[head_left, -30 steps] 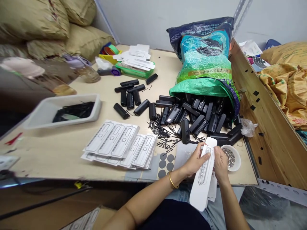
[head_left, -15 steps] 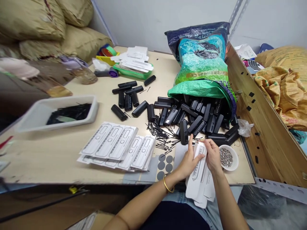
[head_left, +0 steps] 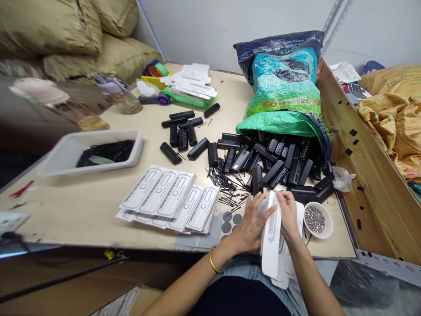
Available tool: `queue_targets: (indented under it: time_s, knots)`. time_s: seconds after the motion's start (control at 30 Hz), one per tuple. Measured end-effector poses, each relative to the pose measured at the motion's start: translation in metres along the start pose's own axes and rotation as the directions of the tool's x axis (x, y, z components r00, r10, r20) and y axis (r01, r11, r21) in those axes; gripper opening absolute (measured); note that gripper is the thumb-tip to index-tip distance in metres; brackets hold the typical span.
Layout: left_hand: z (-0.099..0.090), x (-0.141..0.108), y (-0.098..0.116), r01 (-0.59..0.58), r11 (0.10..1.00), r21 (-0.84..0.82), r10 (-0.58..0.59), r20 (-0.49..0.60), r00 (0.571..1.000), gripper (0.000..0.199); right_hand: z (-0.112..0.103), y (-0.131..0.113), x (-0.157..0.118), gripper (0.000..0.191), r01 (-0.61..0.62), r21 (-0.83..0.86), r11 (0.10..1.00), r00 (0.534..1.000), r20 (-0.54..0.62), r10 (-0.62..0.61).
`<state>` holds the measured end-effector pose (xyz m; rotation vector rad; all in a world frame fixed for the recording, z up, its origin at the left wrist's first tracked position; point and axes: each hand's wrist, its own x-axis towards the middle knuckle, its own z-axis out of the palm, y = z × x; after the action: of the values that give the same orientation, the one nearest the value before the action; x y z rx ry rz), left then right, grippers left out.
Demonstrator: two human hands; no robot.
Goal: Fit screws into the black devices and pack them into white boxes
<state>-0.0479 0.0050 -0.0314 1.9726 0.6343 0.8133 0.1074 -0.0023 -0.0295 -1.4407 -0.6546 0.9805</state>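
A white folding box (head_left: 271, 250) with a printed outline stands tilted between my hands, over the front edge of the table. My right hand (head_left: 290, 215) pinches it near its upper end. At its left side is my left hand (head_left: 250, 224), thumb across the printed face and fingers reaching behind, partly hidden. More flat white boxes (head_left: 282, 281) lie beneath, above my lap. Just beyond my fingers are black plastic cases (head_left: 257, 180) and loose thin black sticks (head_left: 230, 186). Beside my right hand sits a white bowl (head_left: 329, 226) of small metal pieces (head_left: 315, 218).
Stacked printed boxes (head_left: 164, 193) lie left of my hands, by a sheet of grey round stickers (head_left: 226, 227). A white tray (head_left: 52, 164) holds black strips. An open green and blue sack (head_left: 283, 96) spills cases. A wooden board (head_left: 371, 175) borders the right.
My left hand has shifted its fingers lower along the box, its raised index finger now down. The held box has turned and looks more opened out. The whole view has shifted slightly.
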Motion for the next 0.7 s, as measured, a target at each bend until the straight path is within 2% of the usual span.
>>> queue_targets:
  time_s: [0.07,0.1,0.13,0.17,0.2,0.23,0.27,0.3,0.33,0.37,0.4,0.47,0.53,0.6,0.63,0.7]
  knots:
    - [0.000,-0.007,-0.005,-0.098,0.992,0.074,0.103,-0.074,0.992,0.052,0.015,0.003,0.007,0.025,0.081,-0.165,0.983,0.995,0.071,-0.070]
    - [0.000,-0.008,-0.006,-0.081,0.996,0.033,0.085,-0.146,0.986,0.048,0.023,0.004,0.010,0.023,0.141,-0.302,0.943,0.989,0.093,-0.118]
    - [-0.001,-0.009,-0.006,-0.021,0.998,-0.055,0.007,-0.238,0.971,0.049,0.030,0.005,0.014,0.021,0.194,-0.458,0.867,0.981,0.112,-0.160]
    - [-0.002,-0.008,-0.006,0.064,0.981,-0.185,-0.122,-0.326,0.938,0.053,0.036,0.007,0.017,0.019,0.227,-0.608,0.760,0.974,0.130,-0.187]
    - [-0.005,-0.006,-0.006,0.149,0.929,-0.338,-0.282,-0.386,0.878,0.059,0.041,0.009,0.021,0.019,0.244,-0.727,0.642,0.969,0.150,-0.198]
    - [-0.007,-0.003,-0.006,0.218,0.845,-0.489,-0.437,-0.394,0.808,0.064,0.045,0.012,0.025,0.021,0.254,-0.802,0.541,0.965,0.173,-0.196]
    - [-0.011,0.000,-0.006,0.263,0.747,-0.610,-0.558,-0.361,0.748,0.068,0.047,0.014,0.028,0.024,0.261,-0.836,0.483,0.963,0.192,-0.189]
    - [-0.014,0.003,-0.007,0.287,0.667,-0.687,-0.631,-0.317,0.708,0.072,0.047,0.017,0.032,0.028,0.268,-0.836,0.478,0.962,0.206,-0.179]
    - [-0.017,0.006,-0.009,0.307,0.624,-0.719,-0.667,-0.285,0.689,0.076,0.044,0.018,0.036,0.031,0.268,-0.809,0.523,0.963,0.209,-0.169]
    - [-0.020,0.008,-0.011,0.336,0.618,-0.711,-0.682,-0.271,0.679,0.080,0.038,0.018,0.040,0.034,0.258,-0.753,0.606,0.966,0.208,-0.153]
    - [-0.023,0.010,-0.013,0.377,0.639,-0.670,-0.683,-0.269,0.679,0.085,0.029,0.016,0.044,0.036,0.233,-0.667,0.708,0.971,0.200,-0.131]
    - [-0.028,0.011,-0.016,0.475,0.716,-0.512,-0.656,-0.258,0.710,0.093,0.005,0.005,0.051,0.037,0.165,-0.443,0.881,0.979,0.185,-0.090]
    - [-0.034,0.012,-0.016,0.536,0.790,-0.298,-0.602,-0.213,0.769,0.092,-0.024,-0.015,0.054,0.037,0.178,-0.287,0.941,0.978,0.160,-0.136]
    - [-0.041,0.012,-0.012,0.515,0.853,-0.085,-0.521,-0.158,0.839,0.086,-0.047,-0.042,0.051,0.035,0.301,-0.317,0.899,0.948,0.200,-0.246]
    - [-0.043,0.013,-0.009,0.487,0.873,0.011,-0.482,-0.130,0.866,0.084,-0.054,-0.056,0.047,0.033,0.387,-0.395,0.833,0.916,0.271,-0.297]
    - [-0.046,0.015,-0.004,0.425,0.888,0.173,-0.422,-0.057,0.905,0.081,-0.058,-0.081,0.036,0.025,0.562,-0.522,0.642,0.814,0.489,-0.314]
